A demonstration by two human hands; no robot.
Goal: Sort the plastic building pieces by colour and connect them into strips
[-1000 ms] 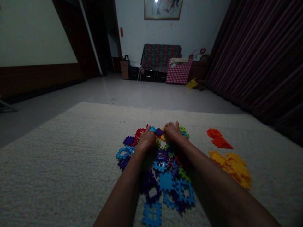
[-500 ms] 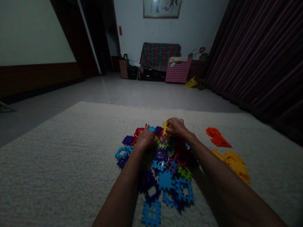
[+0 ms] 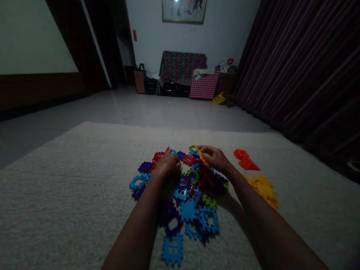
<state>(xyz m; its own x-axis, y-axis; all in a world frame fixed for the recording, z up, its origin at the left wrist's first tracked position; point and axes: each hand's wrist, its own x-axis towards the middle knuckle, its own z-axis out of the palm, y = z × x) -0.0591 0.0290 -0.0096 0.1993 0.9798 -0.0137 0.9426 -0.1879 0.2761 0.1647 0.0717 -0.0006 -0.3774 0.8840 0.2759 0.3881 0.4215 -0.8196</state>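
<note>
A heap of plastic interlocking building tiles [image 3: 188, 210], square with toothed edges, lies in front of me in blue, purple, red and green. My right hand [image 3: 211, 155] pinches a yellow building tile [image 3: 201, 155] at the far right side of the heap, holding it edge-on just above the other pieces. Over the heap's far left part rests my left hand [image 3: 168, 164], fingers stretched forward and touching the pieces beside a red tile [image 3: 158, 156]. What lies under its palm is hidden. A light blue window-shaped tile [image 3: 172, 249] sits nearest to me.
To the right on the pale carpet [image 3: 70, 180] are a group of orange tiles [image 3: 246, 160] and a pile of yellow tiles [image 3: 263, 189]. Farther off stand a cloth-covered cabinet [image 3: 184, 67] and a dark curtain [image 3: 295, 67].
My right hand has lifted the yellow tile off the heap and turned it edge-on, uncovering red and blue pieces. The left hand stays on the heap. The view has shifted slightly right.
</note>
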